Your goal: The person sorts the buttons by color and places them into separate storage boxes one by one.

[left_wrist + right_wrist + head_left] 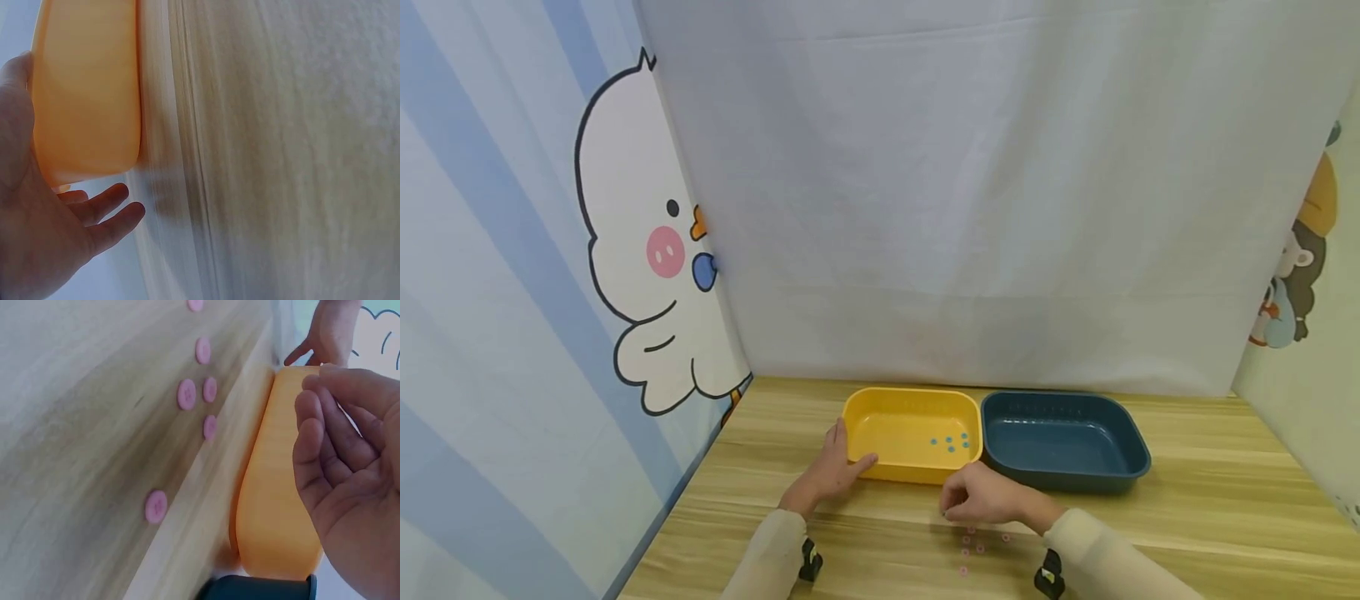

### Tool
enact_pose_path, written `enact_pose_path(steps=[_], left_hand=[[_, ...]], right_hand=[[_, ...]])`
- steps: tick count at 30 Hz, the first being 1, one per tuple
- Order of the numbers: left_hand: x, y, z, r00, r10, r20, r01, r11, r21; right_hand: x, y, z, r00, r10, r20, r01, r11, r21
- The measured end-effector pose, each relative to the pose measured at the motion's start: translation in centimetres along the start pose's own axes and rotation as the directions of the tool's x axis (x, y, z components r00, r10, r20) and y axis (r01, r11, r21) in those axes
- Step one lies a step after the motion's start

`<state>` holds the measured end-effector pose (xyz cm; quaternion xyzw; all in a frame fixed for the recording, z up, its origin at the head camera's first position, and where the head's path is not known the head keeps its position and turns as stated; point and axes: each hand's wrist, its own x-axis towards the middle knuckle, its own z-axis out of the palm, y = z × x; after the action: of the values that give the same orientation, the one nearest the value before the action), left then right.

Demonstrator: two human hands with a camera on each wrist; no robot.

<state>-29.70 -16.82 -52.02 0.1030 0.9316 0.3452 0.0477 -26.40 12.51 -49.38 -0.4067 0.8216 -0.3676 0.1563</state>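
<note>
My left hand holds the front left corner of a yellow plastic basin, its thumb over the rim. In the left wrist view the other fingers spread loosely beside the basin's end. Several small blue buttons lie inside on the right. My right hand hovers just in front of the basin's right end, fingers curled and thumb close to the index fingertip. Whether something small sits between those fingertips is hidden. Several pink buttons lie scattered on the wooden table below and beside the right hand.
A dark blue basin stands against the yellow one's right side. Both basins rest toward the back of the wooden table, before a pale grey curtain. A cartoon-printed wall borders the table's left side.
</note>
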Motion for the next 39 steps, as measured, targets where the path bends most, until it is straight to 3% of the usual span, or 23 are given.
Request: enact_pose_path(steps=[19,33,39], left_hand=[[-0.1,-0.2,-0.3,1.000,-0.003,0.000,0.003,1.000,0.019],[0.1,-0.2,-0.1,1.000,0.016,0.004,-0.016,1.000,0.022],[0.1,-0.2,-0.1,1.000,0.025,0.003,-0.025,0.999,0.023]], right_hand=[[-1.1,-0.1,-2.1,0.992,0.028,-0.122,-0.024,0.999,0.030],[-0.8,0.3,-3.9,0.947,0.107,-0.304,-0.109,0.994,0.011],[-0.4,1.0,-4.3,0.931,0.134,-0.339,-0.143,0.990,-0.001]])
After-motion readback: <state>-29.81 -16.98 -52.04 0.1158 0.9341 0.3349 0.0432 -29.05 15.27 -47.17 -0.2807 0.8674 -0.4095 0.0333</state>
